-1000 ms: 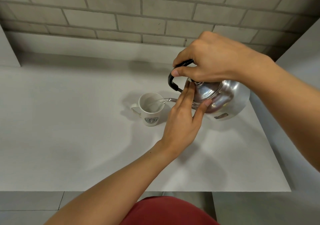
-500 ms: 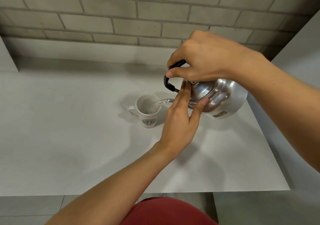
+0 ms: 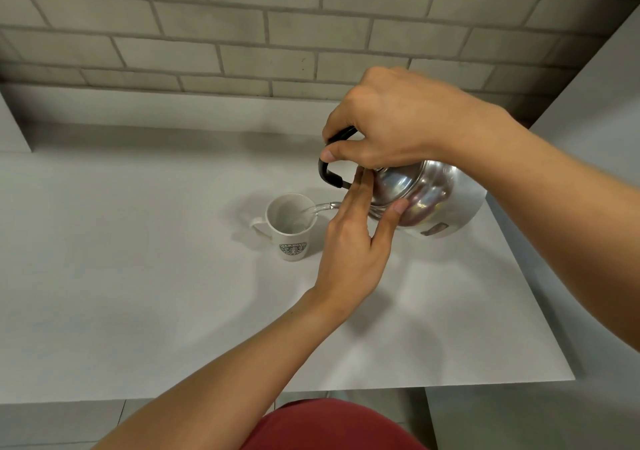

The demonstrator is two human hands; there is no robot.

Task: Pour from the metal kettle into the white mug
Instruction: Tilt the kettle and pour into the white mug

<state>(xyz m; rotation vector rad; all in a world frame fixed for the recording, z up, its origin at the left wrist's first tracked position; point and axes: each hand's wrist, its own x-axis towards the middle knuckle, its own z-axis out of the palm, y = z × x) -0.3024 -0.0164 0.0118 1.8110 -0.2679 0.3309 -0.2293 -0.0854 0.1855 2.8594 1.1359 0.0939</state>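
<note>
The right hand (image 3: 394, 127) grips the tilted kettle (image 3: 426, 196) by its black handle; the left hand (image 3: 353, 241), fingers open, steadies its lid. Water streams into the mug (image 3: 291, 228) on the surface (image 3: 138, 276).

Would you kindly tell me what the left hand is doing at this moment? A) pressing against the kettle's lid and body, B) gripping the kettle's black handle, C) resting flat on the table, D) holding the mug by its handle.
A: the left hand lies with its fingers on the lid and thumb on the body of the tilted metal kettle, while the right hand grips the black handle and the white mug stands untouched.
</note>
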